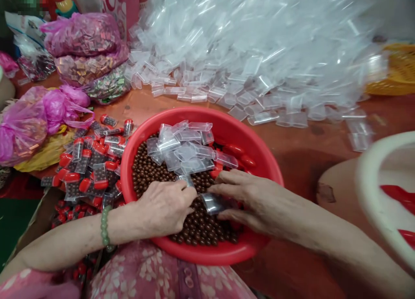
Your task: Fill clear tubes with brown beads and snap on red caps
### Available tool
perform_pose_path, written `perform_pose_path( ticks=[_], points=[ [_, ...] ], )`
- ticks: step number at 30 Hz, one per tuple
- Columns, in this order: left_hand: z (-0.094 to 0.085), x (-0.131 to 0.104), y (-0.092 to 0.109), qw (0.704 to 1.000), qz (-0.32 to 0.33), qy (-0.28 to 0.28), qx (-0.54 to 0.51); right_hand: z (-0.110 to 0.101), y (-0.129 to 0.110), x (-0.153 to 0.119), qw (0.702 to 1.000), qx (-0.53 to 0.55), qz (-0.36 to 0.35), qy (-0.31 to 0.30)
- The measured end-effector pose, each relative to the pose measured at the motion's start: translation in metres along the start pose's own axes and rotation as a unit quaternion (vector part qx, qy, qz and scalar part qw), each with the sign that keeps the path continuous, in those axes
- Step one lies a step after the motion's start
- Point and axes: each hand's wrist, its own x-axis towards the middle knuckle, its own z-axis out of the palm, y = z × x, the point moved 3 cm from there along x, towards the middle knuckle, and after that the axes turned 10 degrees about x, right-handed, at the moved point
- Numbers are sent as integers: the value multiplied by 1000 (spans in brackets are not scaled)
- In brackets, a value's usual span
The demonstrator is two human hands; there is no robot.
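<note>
A red basin (266, 147) holds brown balls (202, 225), with a heap of clear plastic tubes (186, 145) at its back and red caps (241, 154) at its right. My left hand (162, 206) is over the balls, its fingers curled round a clear tube (186, 181) whose end shows above the fingertips. To its right, my right hand (241, 195) reaches in with its fingers apart. A second clear tube (212, 203) lies at the fingers of that hand, between its index finger and thumb; whether it is gripped firmly is hard to see.
Filled tubes with red caps (94, 163) are piled left of the basin. Behind them lie pink bags (86, 35). A large heap of clear tubes (253, 52) covers the back. At right stand a white tub (369, 182) and a yellow basket (400, 70).
</note>
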Motion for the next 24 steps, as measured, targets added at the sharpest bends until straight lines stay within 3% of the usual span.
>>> perform_pose_path(
  ticks=[4, 9, 13, 18, 21, 24],
  points=[
    [6, 16, 1, 996, 42, -12, 79, 13, 3, 9, 996, -85, 24, -20],
    [-1, 33, -8, 989, 31, -31, 143, 35, -4, 27, 998, -37, -2, -55],
    [-8, 32, -22, 992, 11, -40, 122, 49, -11, 37, 997, 12, -10, -73],
    [-19, 8, -45, 997, -29, 65, -10, 54, -13, 49, 992, 81, -24, -94],
    [-24, -13, -55, 982, -63, 147, -101, 50, -11, 53, 988, 122, -35, -94],
    [-24, -35, -55, 965, -69, 190, -166, 43, -10, 53, 974, 205, -27, -88]
  ],
)
